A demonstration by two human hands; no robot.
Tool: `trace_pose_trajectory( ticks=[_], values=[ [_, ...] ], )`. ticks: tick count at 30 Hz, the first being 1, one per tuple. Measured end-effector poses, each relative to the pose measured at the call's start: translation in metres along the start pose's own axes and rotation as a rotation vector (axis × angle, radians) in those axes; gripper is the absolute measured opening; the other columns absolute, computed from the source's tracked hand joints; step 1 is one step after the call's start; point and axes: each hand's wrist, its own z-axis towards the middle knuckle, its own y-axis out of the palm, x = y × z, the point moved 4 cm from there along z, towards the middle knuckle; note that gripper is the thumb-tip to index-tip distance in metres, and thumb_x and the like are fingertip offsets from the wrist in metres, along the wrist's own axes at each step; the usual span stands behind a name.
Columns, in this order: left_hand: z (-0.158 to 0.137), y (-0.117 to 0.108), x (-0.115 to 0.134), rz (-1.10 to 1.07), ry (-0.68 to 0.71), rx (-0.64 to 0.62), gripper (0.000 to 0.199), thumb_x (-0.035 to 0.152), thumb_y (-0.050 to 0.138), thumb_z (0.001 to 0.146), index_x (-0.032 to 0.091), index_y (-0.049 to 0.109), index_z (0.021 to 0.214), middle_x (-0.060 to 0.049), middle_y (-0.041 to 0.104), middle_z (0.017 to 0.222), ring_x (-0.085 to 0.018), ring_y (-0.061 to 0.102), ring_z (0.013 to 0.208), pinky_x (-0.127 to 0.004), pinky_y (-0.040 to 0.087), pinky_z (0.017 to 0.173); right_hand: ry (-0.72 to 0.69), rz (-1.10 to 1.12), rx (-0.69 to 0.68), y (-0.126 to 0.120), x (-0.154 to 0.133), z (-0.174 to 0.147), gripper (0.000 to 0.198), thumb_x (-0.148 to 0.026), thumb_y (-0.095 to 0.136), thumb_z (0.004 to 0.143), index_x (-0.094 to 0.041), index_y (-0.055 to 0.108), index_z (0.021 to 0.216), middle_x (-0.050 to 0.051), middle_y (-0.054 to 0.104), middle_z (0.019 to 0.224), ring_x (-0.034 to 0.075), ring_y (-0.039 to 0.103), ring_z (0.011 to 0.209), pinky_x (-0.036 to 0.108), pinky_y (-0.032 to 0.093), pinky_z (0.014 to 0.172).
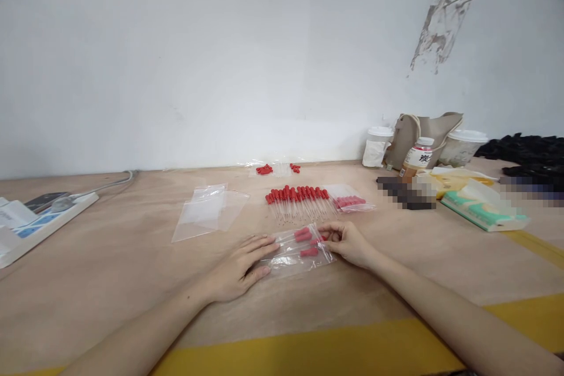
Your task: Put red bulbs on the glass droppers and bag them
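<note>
A clear zip bag (286, 264) lies on the table between my hands, with a few red-bulbed droppers inside, their bulbs toward the right end. My left hand (240, 267) rests flat on the bag's left end, fingers stretched out. At the bag's right end, my right hand (348, 242) is closed in a pinch on the red bulb of a dropper (318, 240), which points left into the bag. Just beyond is a row of loose droppers (297, 195), red bulbs facing away from me. Beside that row lies a filled bag of droppers (351, 201).
Flat clear bags (202, 211) lie left of the droppers. Loose red bulbs (264, 170) and clear tubes sit by the wall. A power strip (48, 226) is at left; a bottle (416, 158), lidded cups and a tissue pack (480, 211) stand at right.
</note>
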Motion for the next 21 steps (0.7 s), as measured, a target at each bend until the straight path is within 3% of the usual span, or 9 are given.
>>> trace_pose_trajectory(
  ticks=[3, 7, 9, 15, 19, 21],
  values=[
    [0.0, 0.001, -0.001, 0.004, -0.003, -0.003, 0.043, 0.037, 0.035, 0.091, 0.03, 0.032, 0.133, 0.0, 0.033, 0.139, -0.019, 0.027, 0.128, -0.04, 0.022, 0.106, 0.041, 0.111, -0.063, 0.005, -0.001, -0.003, 0.043, -0.022, 0.065, 0.059, -0.015, 0.058, 0.101, 0.002, 0.063, 0.076, 0.009, 0.052, 0.056, 0.021, 0.038, 0.049],
    [0.0, 0.001, -0.001, 0.007, 0.011, -0.007, 0.04, 0.036, 0.034, 0.091, 0.033, 0.033, 0.131, 0.001, 0.031, 0.139, -0.019, 0.026, 0.128, -0.04, 0.021, 0.106, 0.103, 0.148, -0.166, 0.006, -0.002, -0.006, 0.052, -0.029, 0.062, 0.065, -0.016, 0.049, 0.113, 0.006, 0.062, 0.094, 0.005, 0.046, 0.045, 0.02, 0.036, 0.042],
    [0.0, 0.001, 0.0, 0.005, 0.017, -0.008, 0.038, 0.035, 0.034, 0.091, 0.034, 0.037, 0.129, 0.002, 0.031, 0.14, -0.02, 0.026, 0.128, -0.041, 0.022, 0.105, 0.107, 0.084, -0.099, -0.003, -0.001, -0.002, 0.045, -0.031, 0.061, 0.066, -0.015, 0.052, 0.107, 0.005, 0.062, 0.09, 0.004, 0.043, 0.042, 0.019, 0.035, 0.04],
    [-0.001, 0.0, 0.002, -0.019, 0.019, 0.019, 0.033, 0.034, 0.035, 0.091, 0.029, 0.047, 0.121, -0.001, 0.035, 0.137, -0.019, 0.028, 0.127, -0.039, 0.026, 0.104, 0.035, -0.274, 0.138, -0.034, -0.005, 0.037, 0.016, -0.025, 0.06, 0.064, -0.012, 0.062, 0.074, 0.004, 0.062, 0.065, 0.012, 0.054, 0.057, 0.021, 0.039, 0.052],
    [0.0, 0.001, 0.001, -0.004, 0.019, 0.02, 0.034, 0.034, 0.035, 0.091, 0.028, 0.046, 0.123, -0.001, 0.035, 0.137, -0.019, 0.028, 0.127, -0.04, 0.025, 0.104, -0.036, -0.545, 0.227, -0.029, -0.019, 0.078, 0.011, -0.023, 0.058, 0.065, -0.015, 0.064, 0.069, 0.002, 0.064, 0.067, 0.013, 0.057, 0.063, 0.021, 0.04, 0.058],
    [-0.001, 0.002, 0.0, 0.01, 0.021, 0.011, 0.036, 0.034, 0.034, 0.091, 0.029, 0.043, 0.125, -0.001, 0.033, 0.138, -0.02, 0.027, 0.127, -0.041, 0.024, 0.105, -0.038, -0.573, 0.279, -0.018, -0.025, 0.097, 0.012, -0.024, 0.058, 0.064, -0.016, 0.065, 0.071, 0.003, 0.065, 0.071, 0.014, 0.058, 0.067, 0.022, 0.04, 0.062]
  ],
)
